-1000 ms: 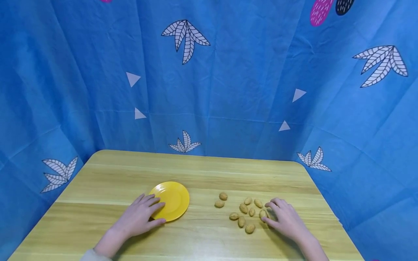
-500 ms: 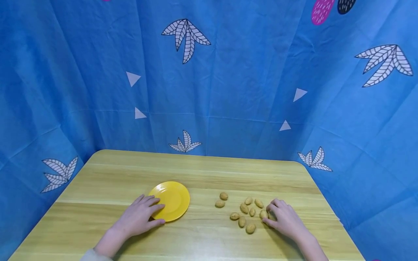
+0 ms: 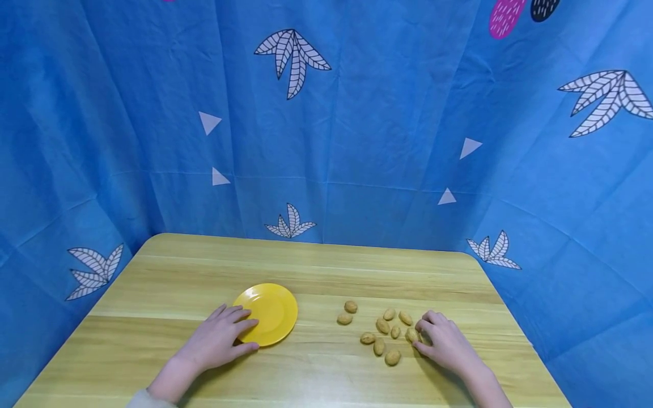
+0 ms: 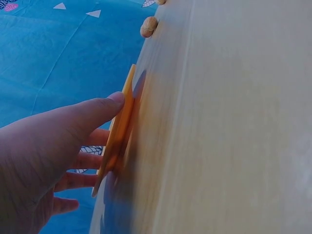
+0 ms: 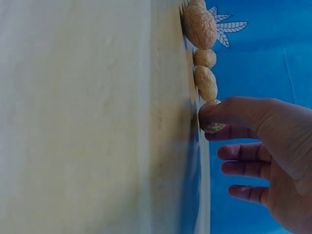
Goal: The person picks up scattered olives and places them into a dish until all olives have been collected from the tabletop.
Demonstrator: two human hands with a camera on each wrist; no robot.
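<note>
A yellow plate (image 3: 285,310) lies on the table left of centre. My left hand (image 3: 214,340) rests at its left edge, fingers spread loosely over the rim; in the left wrist view the thumb touches the near edge of the plate (image 4: 126,105). My right hand (image 3: 449,347) pinches an unshelled peanut (image 3: 411,335) between thumb and index finger. The right wrist view shows that peanut (image 5: 213,127) at the table surface, partly hidden by the thumb, while the other fingers stay apart from it.
Several more peanuts (image 3: 382,326) lie scattered left of my right hand. A pair of peanuts (image 3: 344,319) sits closer to the plate. Behind the wooden table (image 3: 316,266) and along its sides hangs a blue patterned curtain (image 3: 377,113).
Both hands keep nearly the same places. The right thumb and index finger have drawn slightly closer around the peanut. The head view has shifted a little.
</note>
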